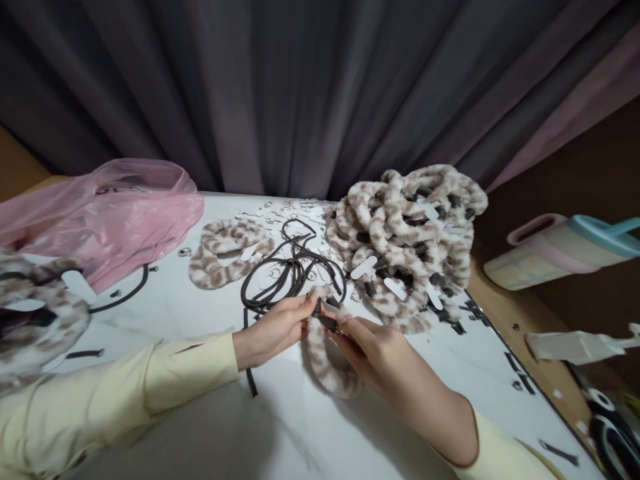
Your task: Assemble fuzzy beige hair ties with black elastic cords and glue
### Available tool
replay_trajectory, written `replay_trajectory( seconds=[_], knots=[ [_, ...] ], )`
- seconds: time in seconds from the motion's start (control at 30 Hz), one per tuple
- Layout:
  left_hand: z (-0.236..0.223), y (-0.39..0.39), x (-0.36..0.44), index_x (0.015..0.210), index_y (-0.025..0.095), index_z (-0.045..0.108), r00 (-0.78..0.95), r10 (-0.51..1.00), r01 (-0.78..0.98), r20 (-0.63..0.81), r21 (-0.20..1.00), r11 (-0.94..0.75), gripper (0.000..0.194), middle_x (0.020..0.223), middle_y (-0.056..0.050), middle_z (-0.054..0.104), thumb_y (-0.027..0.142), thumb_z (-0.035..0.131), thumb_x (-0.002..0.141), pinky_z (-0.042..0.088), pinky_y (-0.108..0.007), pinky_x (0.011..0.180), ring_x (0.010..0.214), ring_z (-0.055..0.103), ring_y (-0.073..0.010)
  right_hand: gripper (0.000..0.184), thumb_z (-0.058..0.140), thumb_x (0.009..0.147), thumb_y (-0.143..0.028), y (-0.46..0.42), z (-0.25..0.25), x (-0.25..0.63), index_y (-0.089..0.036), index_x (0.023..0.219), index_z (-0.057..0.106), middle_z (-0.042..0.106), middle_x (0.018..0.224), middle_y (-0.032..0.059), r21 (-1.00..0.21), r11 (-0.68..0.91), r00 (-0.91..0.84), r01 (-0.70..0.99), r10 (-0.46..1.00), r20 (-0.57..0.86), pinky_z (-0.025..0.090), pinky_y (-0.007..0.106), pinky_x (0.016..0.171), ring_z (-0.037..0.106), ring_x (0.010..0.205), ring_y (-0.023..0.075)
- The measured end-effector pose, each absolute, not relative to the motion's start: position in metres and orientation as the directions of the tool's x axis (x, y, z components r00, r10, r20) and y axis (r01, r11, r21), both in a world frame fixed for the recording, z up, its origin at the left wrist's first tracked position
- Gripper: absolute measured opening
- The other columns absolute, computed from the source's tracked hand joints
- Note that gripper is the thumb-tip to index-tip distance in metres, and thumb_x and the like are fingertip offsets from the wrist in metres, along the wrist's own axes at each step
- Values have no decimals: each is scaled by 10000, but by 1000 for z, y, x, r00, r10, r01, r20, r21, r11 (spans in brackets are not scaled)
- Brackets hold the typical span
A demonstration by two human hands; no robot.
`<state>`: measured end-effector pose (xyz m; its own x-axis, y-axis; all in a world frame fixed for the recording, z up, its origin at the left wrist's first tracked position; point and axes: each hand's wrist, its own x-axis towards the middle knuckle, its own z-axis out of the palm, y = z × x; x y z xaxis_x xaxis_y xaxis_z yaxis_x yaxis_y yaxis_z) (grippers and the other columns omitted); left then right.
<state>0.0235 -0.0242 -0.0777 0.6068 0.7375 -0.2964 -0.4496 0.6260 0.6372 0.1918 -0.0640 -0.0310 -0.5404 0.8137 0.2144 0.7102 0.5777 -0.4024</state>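
Both hands: close together they were, mid-view, right in front of you, with pale yellow sleeves point(190, 370) running back on either side.
Left hand point(280, 330): closed up firmly, thumb and fingers pinching the top of a spotted plush ring point(325, 373).
Right hand point(377, 350): closed as well, your thumb and fingers gripping a dark piece point(329, 324) right at that same top; tool or cord, I couldn't tell which.
Plush ring: there it was, below your fingers and over the white tabletop point(200, 443); whether its lower curve touched down, I couldn't say.
Cord: a tangle of dark cord point(297, 267) sprawled just beyond your left hand, and a dark strip point(251, 383) poked out beneath your wrist.
Pile: what a heap of plush rings point(400, 223) you had to the right, white tags point(363, 267) sticking out of it!
Left side: one tagged plush loop point(207, 273) lay near the cord, more spotted rings point(73, 327) sat at the edge of your view, and a pink plastic bag point(145, 210) slumped behind them.
Far right: a tumbler point(517, 263) with a blue lid stood beyond the tabletop's edge, a white packet point(575, 348) near it.
Backdrop: dark curtain point(300, 87), hanging in folds.
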Motion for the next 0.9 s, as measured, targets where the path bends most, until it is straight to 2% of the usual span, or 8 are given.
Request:
replay_trajectory(
  seconds=[0.13, 0.23, 0.4, 0.5, 0.67, 0.77, 0.9],
  knots=[
    [-76, -21, 22, 894, 71, 653, 630, 699, -478, -338, 541, 692, 280, 812, -114, 676, 248, 437, 917, 433, -305, 816, 806, 619, -185, 205, 409, 904, -198, -58, -24, 196, -148, 790, 573, 581, 588, 18, -420, 577, -515, 700, 816, 262, 332, 186, 437, 489, 447, 92],
    [-76, -18, 21, 870, 73, 651, 696, 625, -460, -354, 449, 766, 319, 725, -94, 654, 279, 414, 922, 439, -289, 753, 681, 601, -161, 229, 459, 889, -247, -57, -21, 202, -143, 741, 600, 546, 494, -10, -443, 547, -454, 711, 837, 306, 307, 170, 404, 424, 379, 67],
    [-77, -16, 20, 783, 80, 638, 677, 668, -555, -309, 382, 739, 242, 606, -38, 590, 179, 455, 905, 441, -222, 666, 602, 572, -113, 275, 526, 864, -328, -61, -22, 211, -135, 698, 629, 561, 474, -11, -562, 397, -319, 725, 918, 237, 303, 162, 387, 424, 380, 60],
    [-75, -17, 20, 803, 70, 644, 664, 684, -560, -301, 405, 722, 238, 649, -57, 607, 138, 439, 902, 454, -227, 694, 661, 593, -127, 298, 544, 848, -360, -63, -25, 210, -134, 674, 628, 575, 485, -3, -605, 356, -289, 712, 934, 210, 324, 165, 399, 444, 400, 69],
    [-75, -17, 20, 828, 69, 653, 652, 699, -538, -295, 470, 700, 224, 760, -107, 652, 113, 443, 891, 457, -242, 741, 728, 608, -148, 302, 544, 847, -355, -63, -31, 206, -133, 654, 613, 535, 461, -14, -608, 359, -296, 708, 933, 206, 311, 167, 403, 410, 398, 66],
    [-77, -17, 20, 803, 78, 650, 653, 702, -536, -285, 482, 694, 221, 778, -113, 662, 102, 446, 887, 453, -250, 748, 733, 611, -152, 290, 549, 847, -337, -64, -33, 207, -131, 650, 602, 495, 446, -27, -615, 368, -303, 697, 929, 213, 289, 167, 396, 372, 391, 58],
    [-76, -19, 20, 810, 87, 639, 658, 705, -528, -265, 506, 683, 164, 803, -111, 668, 92, 483, 864, 444, -276, 782, 770, 615, -167, 269, 554, 846, -327, -65, -32, 209, -131, 671, 615, 521, 469, -19, -637, 351, -307, 687, 934, 183, 297, 167, 408, 388, 406, 61]
  ],
)
